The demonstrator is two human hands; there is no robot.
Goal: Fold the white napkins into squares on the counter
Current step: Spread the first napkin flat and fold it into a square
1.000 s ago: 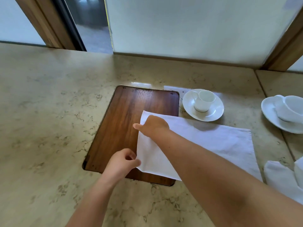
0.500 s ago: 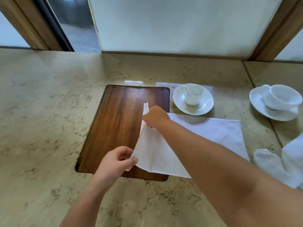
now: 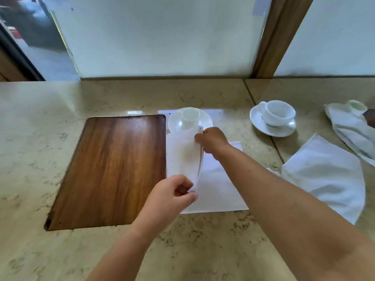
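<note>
Since a second ago I have lifted the napkin point(image 3: 182, 157)'s left edge off the board point(image 3: 113, 169), swinging it rightward. Left hand point(image 3: 172, 196) pinches its near corner, right hand point(image 3: 213, 139) its far one; the edge runs away from me.

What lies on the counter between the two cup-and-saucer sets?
Only bare marble counter shows between the near saucer and the right saucer in the head view; the right hand pinching the napkin sits nearer.

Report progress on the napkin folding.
Done: none visibly squared. In hand: left hand and right hand pinch the raised edge of the napkin, mid-fold. Left: the loose napkin and the crumpled one on the right.
</note>
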